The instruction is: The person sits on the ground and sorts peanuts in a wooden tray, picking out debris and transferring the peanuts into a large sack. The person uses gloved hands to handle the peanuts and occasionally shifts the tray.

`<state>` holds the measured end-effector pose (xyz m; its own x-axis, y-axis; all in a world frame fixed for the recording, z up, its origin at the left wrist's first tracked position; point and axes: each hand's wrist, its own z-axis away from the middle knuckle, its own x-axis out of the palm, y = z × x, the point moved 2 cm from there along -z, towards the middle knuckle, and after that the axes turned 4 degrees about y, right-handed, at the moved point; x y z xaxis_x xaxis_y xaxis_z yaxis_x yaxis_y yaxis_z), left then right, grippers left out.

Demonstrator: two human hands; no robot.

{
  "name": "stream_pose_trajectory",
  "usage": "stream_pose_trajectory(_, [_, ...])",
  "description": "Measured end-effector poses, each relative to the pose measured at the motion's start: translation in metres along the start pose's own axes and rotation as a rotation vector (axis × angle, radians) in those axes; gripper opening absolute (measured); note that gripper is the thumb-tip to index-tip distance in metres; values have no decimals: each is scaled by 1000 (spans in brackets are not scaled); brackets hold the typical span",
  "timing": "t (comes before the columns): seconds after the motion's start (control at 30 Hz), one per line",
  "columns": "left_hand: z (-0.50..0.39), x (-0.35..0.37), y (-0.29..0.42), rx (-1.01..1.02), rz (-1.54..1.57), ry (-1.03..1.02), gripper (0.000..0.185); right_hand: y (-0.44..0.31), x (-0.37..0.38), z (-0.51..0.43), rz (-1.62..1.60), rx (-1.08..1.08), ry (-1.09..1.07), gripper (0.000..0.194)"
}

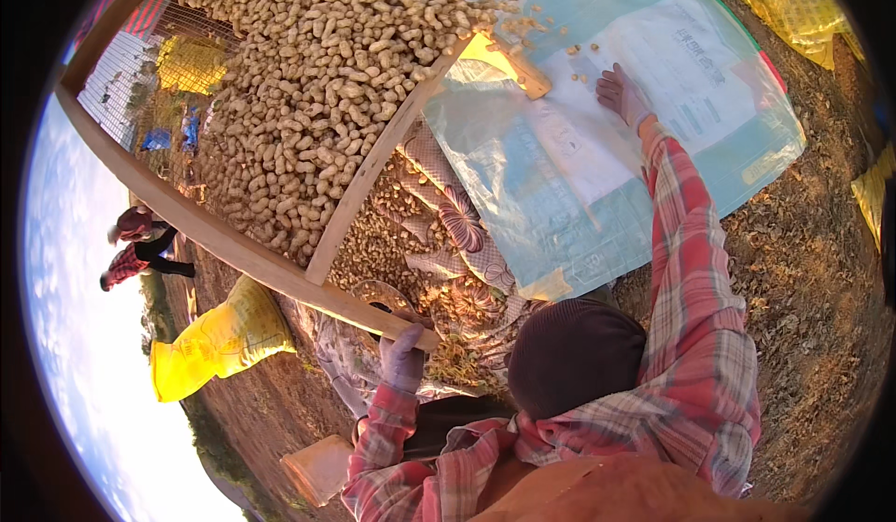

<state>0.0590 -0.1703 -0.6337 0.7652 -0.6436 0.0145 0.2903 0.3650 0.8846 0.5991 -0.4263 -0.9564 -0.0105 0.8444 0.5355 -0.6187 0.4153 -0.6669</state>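
Observation:
A large wooden-framed wire-mesh sieve (pixel 231 249) holds a heap of unshelled peanuts (pixel 350 67). My gloved left hand (pixel 404 359) grips the end of its near wooden rail. My gloved right hand (pixel 621 95) reaches out over a pale blue and white woven plastic sack (pixel 630 179), fingers apart and nothing held. A few loose peanuts lie on the sack beside that hand, near the end of another wooden rail (pixel 533 82). Under the sieve, small peanuts and debris (pixel 371 242) lie on patterned cloth (pixel 483 242).
A yellow sack (pixel 224 340) stands at the left, and more yellow sacking (pixel 791 11) lies at the upper right. Two people (pixel 143 249) are in the distance. A tan container (pixel 318 466) sits at the lower left. Dry leaf litter (pixel 805 298) covers ground at the right.

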Motion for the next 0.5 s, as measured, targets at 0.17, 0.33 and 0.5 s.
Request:
stream_pose_trajectory(0.17, [0,0,-7,40,-57,-5,43,1,-23,13,-64,29,98,80])
stream_pose_trajectory(0.33, [18,18,-2,87,-83,-18,45,14,-32,13,-117,-17,122,79])
stream_pose_trajectory(0.5, [32,42,4,206,-177,-132,51,15,-38,7,-267,-73,46,80])
